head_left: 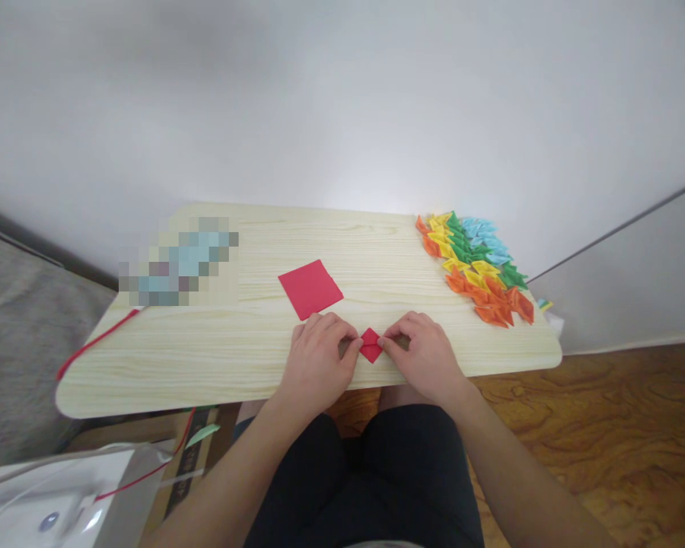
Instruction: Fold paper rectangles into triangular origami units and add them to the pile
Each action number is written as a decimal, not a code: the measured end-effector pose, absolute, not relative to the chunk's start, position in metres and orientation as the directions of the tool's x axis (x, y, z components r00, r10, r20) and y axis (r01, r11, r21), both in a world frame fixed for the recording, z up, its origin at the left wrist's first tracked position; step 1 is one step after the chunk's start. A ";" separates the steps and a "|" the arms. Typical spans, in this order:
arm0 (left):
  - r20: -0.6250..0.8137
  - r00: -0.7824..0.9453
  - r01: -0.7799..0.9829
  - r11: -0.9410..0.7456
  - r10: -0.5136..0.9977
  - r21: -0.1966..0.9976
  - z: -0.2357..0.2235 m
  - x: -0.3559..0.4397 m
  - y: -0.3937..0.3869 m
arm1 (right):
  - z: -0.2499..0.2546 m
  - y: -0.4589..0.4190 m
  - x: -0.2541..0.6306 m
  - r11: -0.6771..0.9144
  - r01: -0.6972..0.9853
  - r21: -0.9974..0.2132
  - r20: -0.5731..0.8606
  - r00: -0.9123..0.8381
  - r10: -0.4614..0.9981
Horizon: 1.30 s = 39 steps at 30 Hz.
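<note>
A small folded red paper piece (371, 345) lies near the front edge of a light wooden table (205, 358). My left hand (318, 356) pinches its left side with curled fingers. My right hand (425, 354) pinches its right side the same way. Both hands rest on the tabletop. A flat red paper square (310, 288) lies just behind my left hand, apart from it.
A pile of several folded paper pieces (479, 266) in orange, yellow, green and blue covers the table's back right corner. A red cord (94, 342) hangs off the left edge. A white bag (62, 495) and a box stand on the floor at lower left.
</note>
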<state>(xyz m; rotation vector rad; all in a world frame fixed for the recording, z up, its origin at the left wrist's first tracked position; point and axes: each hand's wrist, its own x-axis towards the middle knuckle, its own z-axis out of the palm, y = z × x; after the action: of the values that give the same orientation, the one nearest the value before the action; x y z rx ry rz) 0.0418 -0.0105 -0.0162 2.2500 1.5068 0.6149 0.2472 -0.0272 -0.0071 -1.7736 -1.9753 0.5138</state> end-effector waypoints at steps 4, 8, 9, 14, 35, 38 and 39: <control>0.160 0.320 0.789 -0.357 0.934 0.501 -0.018 0.043 -0.011 | -0.005 -0.025 0.245 0.081 0.847 -0.526 0.047 -0.066 0.997; 0.161 0.319 0.800 -0.357 0.934 0.482 -0.017 0.045 -0.012 | -0.006 -0.026 0.244 0.061 0.843 -0.535 0.052 -0.039 0.998; 0.161 0.318 0.805 -0.356 0.934 0.475 -0.017 0.045 -0.012 | -0.007 -0.027 0.243 0.061 0.838 -0.542 0.057 -0.036 0.998; 0.164 0.337 0.789 -0.373 0.927 0.488 -0.013 0.045 -0.013 | -0.011 -0.029 0.244 0.096 0.808 -0.582 0.108 -0.040 0.993; 0.175 0.411 0.773 -0.444 0.895 0.454 -0.015 0.043 -0.013 | -0.026 -0.071 0.234 0.220 0.827 -0.517 0.345 -0.034 0.938; 0.181 0.422 0.762 -0.455 0.889 0.460 -0.014 0.042 -0.014 | -0.022 -0.067 0.229 0.187 0.846 -0.500 0.327 -0.015 0.945; 0.182 0.424 0.759 -0.458 0.887 0.463 -0.014 0.042 -0.015 | -0.021 -0.066 0.228 0.170 0.853 -0.494 0.320 -0.003 0.948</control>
<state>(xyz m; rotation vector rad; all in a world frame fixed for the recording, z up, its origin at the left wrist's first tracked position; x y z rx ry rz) 0.0423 -0.0149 -0.0137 2.3725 1.4197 0.5838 0.2275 -0.0656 -0.0210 -1.6983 -1.8690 0.2103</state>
